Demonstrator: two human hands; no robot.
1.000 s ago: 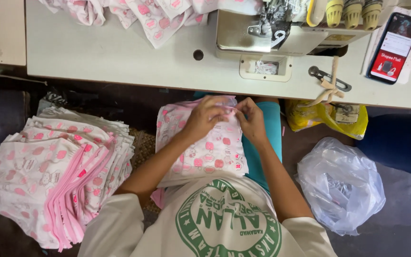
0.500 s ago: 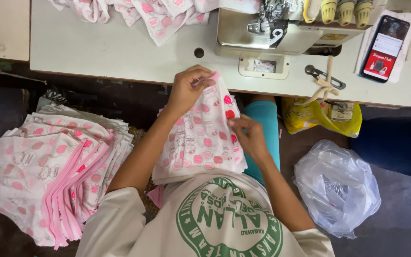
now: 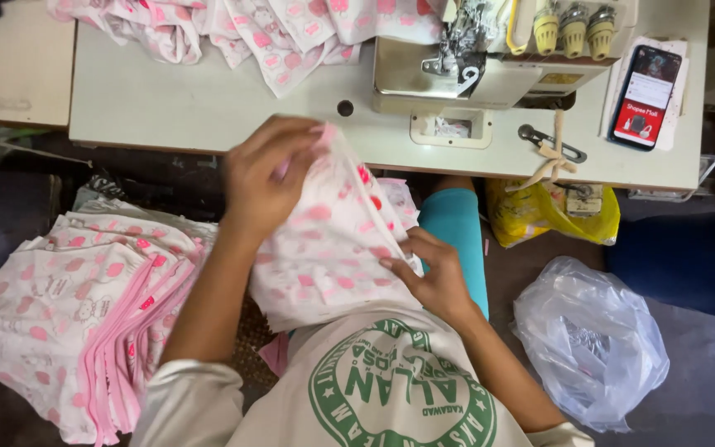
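White cotton-like fabric printed with pink spots forms the garment piece [image 3: 333,248], which hangs in front of the person's chest, between the lap and the edge of the sewing table [image 3: 167,108]. The left hand [image 3: 266,178] is closed around its top corner and holds it raised; the right hand [image 3: 432,273] pinches its lower right edge. A stack of matching pieces [image 3: 68,306] lies well to the left.
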